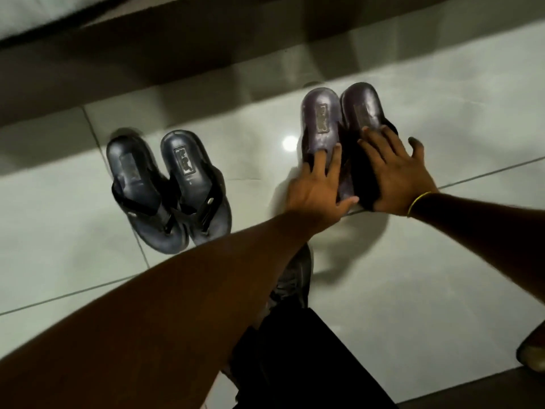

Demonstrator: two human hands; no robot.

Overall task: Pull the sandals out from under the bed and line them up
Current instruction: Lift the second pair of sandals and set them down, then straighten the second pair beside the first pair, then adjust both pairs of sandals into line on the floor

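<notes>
— Pressing down, are they, your hands?
— Yes. Your left hand [317, 188] lies flat, fingers spread, on the strap end of the left purple sandal [320, 125]; your right hand [395, 175] lies the same way on the right purple sandal [361, 109]. Neither hand closes around anything.
— And where do the sandals sit?
— That pair lies side by side, touching, heels toward the bed [88, 63], on the tiled floor [413, 290]. The dark pair [168, 190] sits well apart to your left, toes touching. A yellow band [417, 202] rings your right wrist.
</notes>
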